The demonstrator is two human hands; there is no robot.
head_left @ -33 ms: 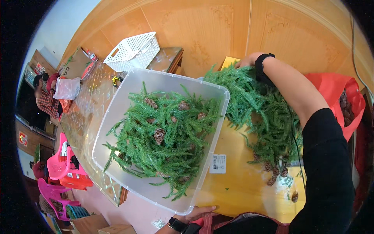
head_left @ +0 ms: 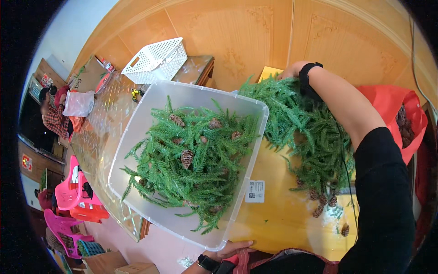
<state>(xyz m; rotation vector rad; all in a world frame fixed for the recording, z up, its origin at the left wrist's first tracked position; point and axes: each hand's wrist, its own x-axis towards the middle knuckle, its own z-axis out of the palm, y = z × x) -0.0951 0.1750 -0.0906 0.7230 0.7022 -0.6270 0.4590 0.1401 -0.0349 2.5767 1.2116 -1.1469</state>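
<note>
Touching greenery [head_left: 278,109]: right hand [head_left: 287,71], grip unclear; left hand [head_left: 233,248] uncurled near bin [head_left: 200,94]. Printed label [head_left: 255,191].

Room is left over the bare yellow tabletop [head_left: 273,223], between the clear bin [head_left: 191,96] and the loose pinecones [head_left: 318,211]. Farther back, this strip is narrowed by green branches [head_left: 285,114]; the far side is closed by the wooden wall [head_left: 328,36], the right obstructed by a red bag [head_left: 390,100].

Green pine sprigs [head_left: 200,170] in translucent bin [head_left: 139,121]
</note>
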